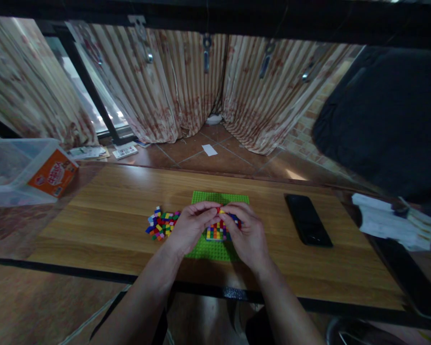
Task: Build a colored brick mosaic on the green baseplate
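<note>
Above a green studded baseplate (201, 251), my left hand (192, 225) and my right hand (246, 232) meet fingertip to fingertip. Pinched in my left fingers is a small red toy brick (218, 210). A small yellow toy brick (221, 212) sits against it, at the tips of my right thumb and fingers. Whether the two bricks are joined I cannot tell. Below my hands, a block of many-coloured bricks (215, 234) is set on the baseplate, partly covered by my fingers. Left of my left hand lies a loose pile of mixed bricks (161, 224).
A black phone (308, 220) lies on the wooden table (111, 211) to the right. Beyond the table's left end stands a clear plastic bin (17, 167) with an orange label. Papers (391, 220) lie off the right end. Striped curtains (172, 86) hang behind.
</note>
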A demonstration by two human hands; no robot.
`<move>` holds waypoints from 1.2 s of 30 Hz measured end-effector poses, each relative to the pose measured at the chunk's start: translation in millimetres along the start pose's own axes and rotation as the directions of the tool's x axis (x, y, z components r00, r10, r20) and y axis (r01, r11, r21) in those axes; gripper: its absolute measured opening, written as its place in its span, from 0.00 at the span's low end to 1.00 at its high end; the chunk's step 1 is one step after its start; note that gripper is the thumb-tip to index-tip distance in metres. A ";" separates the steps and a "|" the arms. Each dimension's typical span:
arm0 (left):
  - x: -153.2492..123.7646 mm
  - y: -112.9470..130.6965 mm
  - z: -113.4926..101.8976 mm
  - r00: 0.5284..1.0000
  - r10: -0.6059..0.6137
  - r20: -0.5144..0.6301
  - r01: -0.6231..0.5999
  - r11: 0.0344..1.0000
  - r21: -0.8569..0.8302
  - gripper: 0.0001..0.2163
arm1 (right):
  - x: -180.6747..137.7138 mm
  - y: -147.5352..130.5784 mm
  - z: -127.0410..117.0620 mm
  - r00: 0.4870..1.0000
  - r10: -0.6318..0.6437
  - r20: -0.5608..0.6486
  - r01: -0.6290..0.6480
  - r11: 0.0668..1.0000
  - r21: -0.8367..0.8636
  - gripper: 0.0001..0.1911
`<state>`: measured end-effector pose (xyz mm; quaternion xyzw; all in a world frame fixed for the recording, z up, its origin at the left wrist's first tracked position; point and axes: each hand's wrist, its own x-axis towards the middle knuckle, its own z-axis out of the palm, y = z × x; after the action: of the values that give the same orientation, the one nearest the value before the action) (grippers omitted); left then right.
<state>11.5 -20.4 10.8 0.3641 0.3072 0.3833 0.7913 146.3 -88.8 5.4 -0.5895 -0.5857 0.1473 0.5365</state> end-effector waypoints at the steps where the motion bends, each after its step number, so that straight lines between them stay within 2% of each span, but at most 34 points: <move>1: 0.2 -0.3 0.0 1.000 0.005 -0.008 -0.005 1.000 0.014 0.11 | -0.3 -0.5 -0.4 1.000 0.017 0.000 -0.017 1.000 0.007 0.06; 8: 1.2 4.5 -5.8 0.997 0.049 -0.058 -0.043 0.995 0.092 0.10 | -1.4 3.3 -7.3 0.987 0.154 -0.044 -0.152 0.987 0.051 0.08; 13: 4.3 2.3 -11.6 0.987 0.087 -0.133 -0.065 0.985 0.161 0.09 | 1.2 10.6 -13.3 0.991 0.134 -0.024 -0.134 0.991 0.004 0.10; 17: 5.3 1.3 -13.0 0.978 0.101 -0.181 -0.066 0.979 0.192 0.08 | 1.6 14.0 -16.1 0.994 0.107 -0.006 -0.107 0.984 -0.143 0.12; 26: 5.4 0.5 -14.2 0.977 0.128 -0.169 -0.085 0.967 0.241 0.07 | -3.7 11.1 -11.4 0.998 0.039 0.049 -0.018 0.930 -0.367 0.13; 36: 6.3 -0.3 -13.6 0.977 0.116 -0.178 -0.075 0.972 0.222 0.08 | -2.9 13.6 -1.1 0.999 0.047 0.014 -0.035 0.879 -0.476 0.13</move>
<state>4.4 -10.6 1.8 0.4234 0.4029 0.4187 0.6951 153.7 -88.2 -6.4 -0.7135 -0.5978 0.0180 0.3651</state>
